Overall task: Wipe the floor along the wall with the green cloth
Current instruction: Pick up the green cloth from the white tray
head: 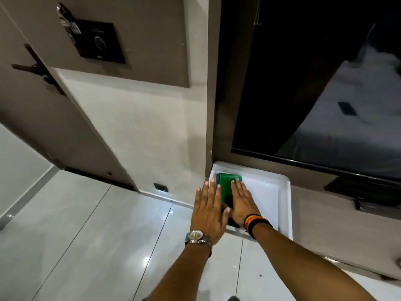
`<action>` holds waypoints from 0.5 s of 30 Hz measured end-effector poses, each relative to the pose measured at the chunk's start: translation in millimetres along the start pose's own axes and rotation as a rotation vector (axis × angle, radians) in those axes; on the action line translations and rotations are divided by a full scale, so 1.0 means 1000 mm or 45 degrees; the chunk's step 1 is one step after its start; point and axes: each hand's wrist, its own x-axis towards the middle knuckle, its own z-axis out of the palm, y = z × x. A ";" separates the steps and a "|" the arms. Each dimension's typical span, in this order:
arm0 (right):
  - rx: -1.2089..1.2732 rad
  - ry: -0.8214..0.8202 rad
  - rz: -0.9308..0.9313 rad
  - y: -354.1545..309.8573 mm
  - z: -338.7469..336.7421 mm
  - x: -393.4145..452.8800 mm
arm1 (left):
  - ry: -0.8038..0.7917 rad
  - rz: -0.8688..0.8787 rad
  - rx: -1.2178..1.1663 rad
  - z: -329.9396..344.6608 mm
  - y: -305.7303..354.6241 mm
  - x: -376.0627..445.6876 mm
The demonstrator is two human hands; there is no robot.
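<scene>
Glossy pale floor tiles [91, 231] run up to a brown door [54, 118] at the left and a cream wall [147, 135] beside it. The left hand [209, 210], a metal wristwatch [198, 237] on its wrist, reaches forward with a straight forearm, palm down and fingers spread flat; its fingertips lie at the left edge of the green cloth [226, 184] and it grips nothing. The cloth, folded into a long strip, lies in the far left corner of a white recessed floor patch [267, 192], tight against the wall's corner and the cabinet base. The right hand [243, 202], with striped bands [256, 223] at the wrist, presses flat on the cloth, fingers extended and together, not curled. A dark glossy cabinet front [314, 83] rises behind at the right.
</scene>
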 end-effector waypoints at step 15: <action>0.527 0.233 0.239 -0.021 0.002 0.012 | 0.051 -0.184 0.073 -0.053 -0.072 -0.015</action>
